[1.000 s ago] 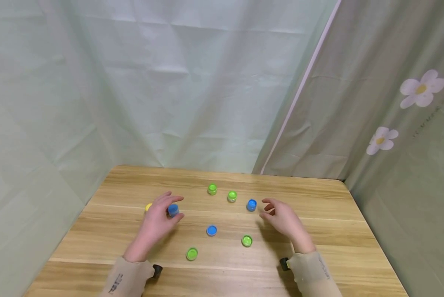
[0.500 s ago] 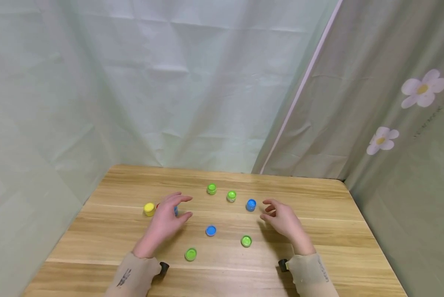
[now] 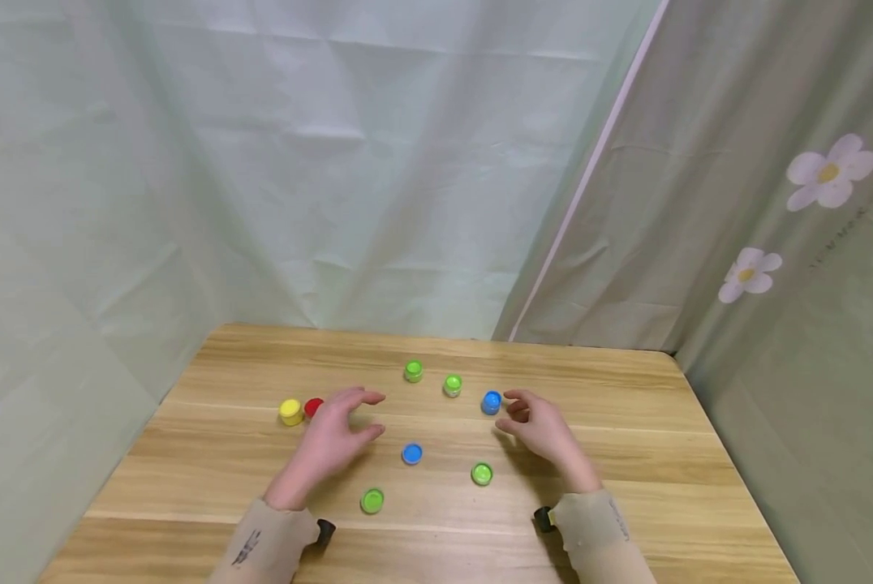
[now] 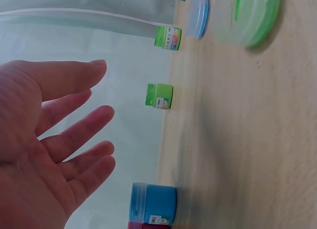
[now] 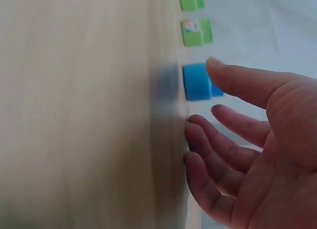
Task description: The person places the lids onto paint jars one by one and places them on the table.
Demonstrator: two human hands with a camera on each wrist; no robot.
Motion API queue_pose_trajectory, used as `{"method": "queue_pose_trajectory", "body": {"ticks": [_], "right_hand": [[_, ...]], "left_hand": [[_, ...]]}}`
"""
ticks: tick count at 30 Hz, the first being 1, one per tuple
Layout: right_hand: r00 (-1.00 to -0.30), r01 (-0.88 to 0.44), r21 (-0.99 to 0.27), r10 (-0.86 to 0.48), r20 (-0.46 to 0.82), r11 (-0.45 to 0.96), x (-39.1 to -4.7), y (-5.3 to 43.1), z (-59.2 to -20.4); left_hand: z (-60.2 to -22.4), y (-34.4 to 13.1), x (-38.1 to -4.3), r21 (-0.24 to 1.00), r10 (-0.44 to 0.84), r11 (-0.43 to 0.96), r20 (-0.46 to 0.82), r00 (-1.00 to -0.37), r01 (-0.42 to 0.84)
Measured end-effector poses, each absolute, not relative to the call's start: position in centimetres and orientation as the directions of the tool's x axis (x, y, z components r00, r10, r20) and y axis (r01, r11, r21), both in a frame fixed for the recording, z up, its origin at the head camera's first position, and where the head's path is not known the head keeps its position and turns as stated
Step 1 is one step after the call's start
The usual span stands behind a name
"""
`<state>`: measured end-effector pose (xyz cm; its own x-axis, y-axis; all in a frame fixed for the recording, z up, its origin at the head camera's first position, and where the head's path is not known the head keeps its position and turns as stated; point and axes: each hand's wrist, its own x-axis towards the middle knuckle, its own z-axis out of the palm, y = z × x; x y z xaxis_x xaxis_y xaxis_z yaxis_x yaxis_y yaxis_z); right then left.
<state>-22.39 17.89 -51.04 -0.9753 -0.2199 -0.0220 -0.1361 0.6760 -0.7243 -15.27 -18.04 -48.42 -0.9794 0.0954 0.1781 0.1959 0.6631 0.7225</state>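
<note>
My right hand (image 3: pixel 544 427) is beside an uncapped-looking blue paint jar (image 3: pixel 491 402), its thumb and fingers parted and nothing held. In the right wrist view the thumb tip overlaps the top of that blue jar (image 5: pixel 197 82). Nothing is held by my left hand (image 3: pixel 332 438), which hovers over the left side of the table with thumb and fingers apart. Beyond its fingers, the left wrist view has another blue jar (image 4: pixel 157 204), hidden by the hand in the head view. A red-topped jar (image 3: pixel 314 407) shows just past the left knuckles, beside a yellow jar (image 3: pixel 290 412).
Two green jars (image 3: pixel 413 371) (image 3: pixel 453 385) stand toward the back of the wooden table (image 3: pixel 590 535). Between the hands lie a blue lid (image 3: pixel 412 453) and a green lid (image 3: pixel 482 474); another green lid (image 3: pixel 372 500) lies nearer the front. Curtains (image 3: pixel 378 203) hang behind.
My left hand has shifted right, away from the blue jar, uncovering the yellow and red jars. My right hand has moved left, closer to the other blue jar.
</note>
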Motion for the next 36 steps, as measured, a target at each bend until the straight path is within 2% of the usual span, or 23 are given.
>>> {"method": "queue_pose_trajectory", "body": {"ticks": [11, 19, 29, 36], "right_hand": [[-0.983, -0.124, -0.727, -0.186, -0.004, 0.675, -23.3, 16.1, -51.6], [-0.989, -0.087, -0.712, -0.147, -0.022, 0.697, -23.5, 15.5, -51.5], [-0.992, -0.058, -0.739, -0.124, -0.036, 0.671, -23.2, 16.4, -51.4], [-0.992, -0.081, -0.768, -0.124, 0.002, 0.635, -23.1, 17.8, -49.8]], "left_hand": [[-48.7, -17.0, -14.8, 0.747, 0.132, 0.641, 0.119, -0.984, 0.176], [-48.7, -16.1, -14.8, 0.731, 0.195, 0.648, 0.112, -0.974, 0.214], [-49.0, -15.9, -14.7, 0.721, 0.226, 0.654, 0.103, -0.969, 0.23], [-48.9, -15.6, -14.9, 0.707, 0.259, 0.677, 0.03, -0.965, 0.203]]}}
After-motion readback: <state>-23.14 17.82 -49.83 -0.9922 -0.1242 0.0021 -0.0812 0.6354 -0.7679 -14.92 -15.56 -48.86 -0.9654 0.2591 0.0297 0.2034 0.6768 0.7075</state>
